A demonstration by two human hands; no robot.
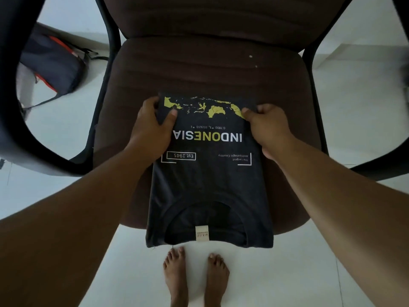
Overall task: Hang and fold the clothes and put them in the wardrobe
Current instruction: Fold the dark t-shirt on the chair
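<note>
Hands are both reaching out over the brown chair seat (199,69), arms stretching forward and down from the near side, and each one is gripping the far end of a folded black t-shirt (208,187). So the left hand (150,127) is sitting at the shirt's far left corner, thumb lying on top of the fabric next to the yellow map print and the other fingers curling round the edge. The right hand (269,127) is doing pretty much the same at the far right corner, thumb pressing on top, fingers tucking under the side, so neither hand is open at all. The shirt is lying flat on the seat, folded into a long rectangle with the INDONESIA print facing up, and its collar end with the white label (201,233) is hanging a bit over the seat's near edge, right above the person's bare feet (194,278). Left of the chair, beyond the black armrest (33,134), a dark backpack (53,63) with red trim is lying on the white floor.
</note>
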